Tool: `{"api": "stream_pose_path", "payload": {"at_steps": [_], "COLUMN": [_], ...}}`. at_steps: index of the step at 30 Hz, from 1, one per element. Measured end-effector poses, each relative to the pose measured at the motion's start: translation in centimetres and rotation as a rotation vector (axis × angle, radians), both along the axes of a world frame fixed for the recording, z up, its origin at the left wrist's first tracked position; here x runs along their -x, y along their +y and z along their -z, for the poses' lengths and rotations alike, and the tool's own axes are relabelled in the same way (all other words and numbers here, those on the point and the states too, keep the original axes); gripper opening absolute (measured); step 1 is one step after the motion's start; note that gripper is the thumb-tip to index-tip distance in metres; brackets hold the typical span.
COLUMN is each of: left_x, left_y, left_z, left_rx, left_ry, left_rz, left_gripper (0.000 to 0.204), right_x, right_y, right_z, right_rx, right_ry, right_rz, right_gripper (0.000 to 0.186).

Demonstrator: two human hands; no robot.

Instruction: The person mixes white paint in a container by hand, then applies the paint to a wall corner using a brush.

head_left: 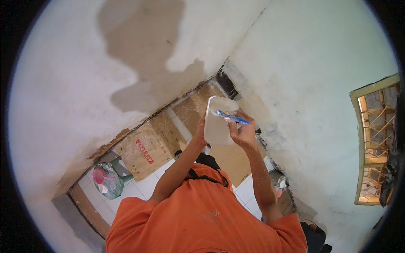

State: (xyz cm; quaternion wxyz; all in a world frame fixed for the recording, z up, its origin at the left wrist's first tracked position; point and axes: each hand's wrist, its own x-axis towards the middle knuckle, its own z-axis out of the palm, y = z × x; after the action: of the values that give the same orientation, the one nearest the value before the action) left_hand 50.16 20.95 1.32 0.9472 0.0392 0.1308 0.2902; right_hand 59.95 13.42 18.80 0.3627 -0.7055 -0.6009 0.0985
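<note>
Two hands meet at the middle of my view, above an orange shirt (202, 215) that fills the lower edge. Left hand (201, 131): its fingers are wrapped behind the near side of a white plastic container (218, 122), clamped on its wall and lower edge; most of the hand is hidden by the tub. Right hand (244, 134): its fingers are closed together around the blue handle of a brush (232, 117), which lies across the container's open mouth, bristle end toward the tub's far left rim. The container sits between the two hands, touching the left and just beside the right.

I judge the tub light and fairly stiff, though thin plastic may flex if squeezed; whatever coats it could make it slippery, so the grip under the base and up one wall looks the safest hold. The brush is light and rigid, best held on the handle well back from the bristles, as it is now.

Farther down, on the tiled floor (145, 183), flattened cardboard sheets (145, 152) lie along the foot of the wall. A green round stool (110, 180) with a pink cup (99, 176) on it stands to the left. Beyond, the pale wall (63, 84) carries a large darker patch (139, 38); a yellow-framed window grille (375, 143) sits at the right.
</note>
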Motion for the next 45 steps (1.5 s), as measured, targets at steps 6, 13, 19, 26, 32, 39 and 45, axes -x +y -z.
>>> {"api": "stream_pose_path", "payload": {"at_steps": [6,13,19,26,32,39,45], "left_x": [0.0,1.1,0.8,1.5,0.7,0.9,1.6], "left_y": [-0.7,-0.5,0.8,0.3,-0.1,0.0,0.9], "left_z": [-1.2,-1.6,-1.5,-2.1,-1.2,-3.6,-2.7], "left_rx": [0.019,-0.057,0.027,0.018,-0.024,0.017,0.08], "left_ry": [-0.076,-0.126,-0.123,-0.27,-0.089,-0.13,-0.125], "left_rz": [0.044,-0.033,0.007,0.014,0.035,-0.036,0.013], "left_gripper": [0.043,0.032,0.048,0.045,0.047,0.038,0.049], "right_x": [-2.4,-1.8,0.8,0.8,-2.5,-0.6,0.6], "right_y": [3.1,2.9,0.1,0.1,2.7,0.8,0.0], "right_z": [0.7,0.9,1.1,-1.2,0.5,0.9,1.6], "right_rx": [0.094,0.201,-0.092,0.033,-0.078,0.14,0.029], "right_ry": [-0.091,-0.058,-0.023,0.052,-0.136,0.026,0.147], "right_rz": [-0.132,-0.148,-0.263,-0.125,-0.106,-0.042,-0.179], "right_gripper": [0.017,0.014,0.004,0.002,0.005,0.008,0.007]}}
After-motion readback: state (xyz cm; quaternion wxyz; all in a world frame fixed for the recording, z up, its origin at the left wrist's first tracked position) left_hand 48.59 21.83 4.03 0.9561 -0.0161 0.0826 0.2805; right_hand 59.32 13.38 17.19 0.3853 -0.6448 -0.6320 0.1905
